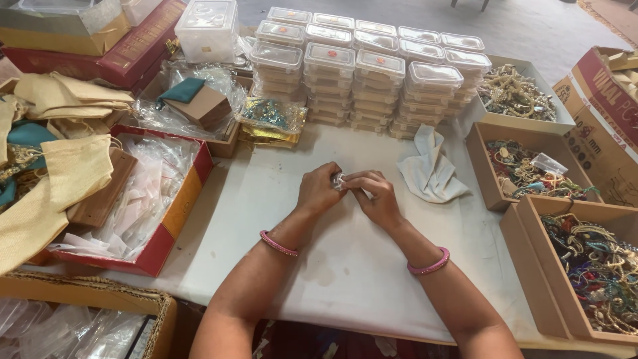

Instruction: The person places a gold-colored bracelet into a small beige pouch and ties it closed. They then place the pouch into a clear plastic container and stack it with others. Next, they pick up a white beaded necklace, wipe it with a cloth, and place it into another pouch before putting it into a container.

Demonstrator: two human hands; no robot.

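While both hands are meeting mid-bench, left hand (319,189) and right hand (375,196) are pinching a small clear packet (339,180) between closed fingertips, steadying it; white cloth (430,169) is lying just beside.

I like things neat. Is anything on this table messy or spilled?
Nothing is spilled. The white cloth lies crumpled beside the hands, left hand and right hand, which pinch a small clear item. The clear boxes stand in tidy stacks; the jewellery trays hold tangled heaps.
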